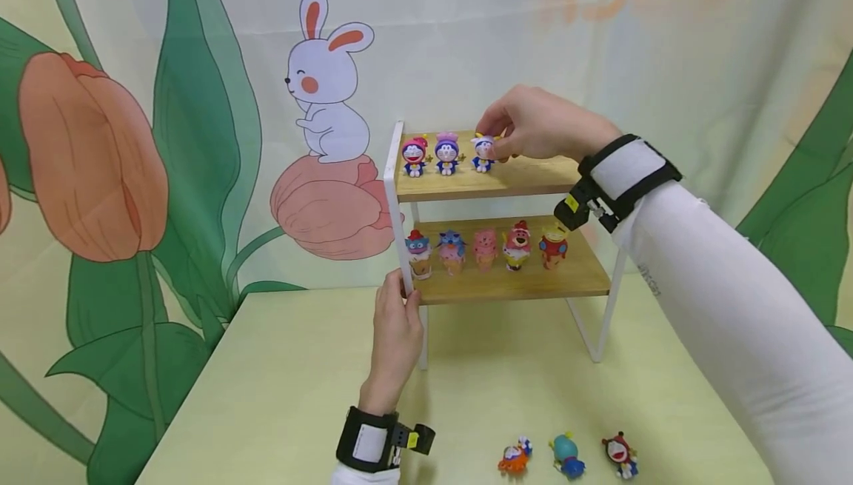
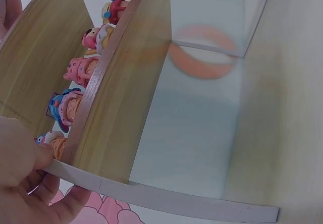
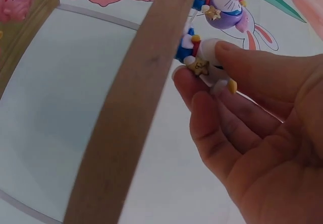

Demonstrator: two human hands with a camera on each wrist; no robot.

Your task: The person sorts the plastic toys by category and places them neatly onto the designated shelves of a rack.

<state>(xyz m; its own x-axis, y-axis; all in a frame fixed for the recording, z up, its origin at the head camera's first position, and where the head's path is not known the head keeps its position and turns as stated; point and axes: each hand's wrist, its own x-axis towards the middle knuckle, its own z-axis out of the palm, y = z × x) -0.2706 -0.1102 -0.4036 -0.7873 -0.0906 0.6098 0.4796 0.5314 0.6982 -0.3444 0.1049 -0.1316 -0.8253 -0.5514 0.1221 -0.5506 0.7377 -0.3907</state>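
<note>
My right hand (image 1: 543, 126) pinches a small figurine (image 1: 483, 153) with a white hood and blue body at the upper board (image 1: 533, 177) of a two-tier shelf. In the right wrist view, thumb and fingers hold the figurine (image 3: 201, 57) by its head, close to the board's edge. To its left sit a pink-hooded figurine (image 1: 414, 156) and a purple-hooded one (image 1: 447, 153). My left hand (image 1: 397, 333) grips the shelf's white side frame (image 1: 397, 226) at the lower board's height. The left wrist view shows its fingers around the white frame (image 2: 151, 196).
Several ice-cream-cone figurines (image 1: 485, 249) line the lower board (image 1: 520, 287). On the pale table (image 1: 280, 396), in front of the shelf, lie an orange figurine (image 1: 514, 458), a teal-and-blue one (image 1: 567, 455) and a red-hooded one (image 1: 620, 454). A printed curtain (image 1: 466, 41) hangs behind.
</note>
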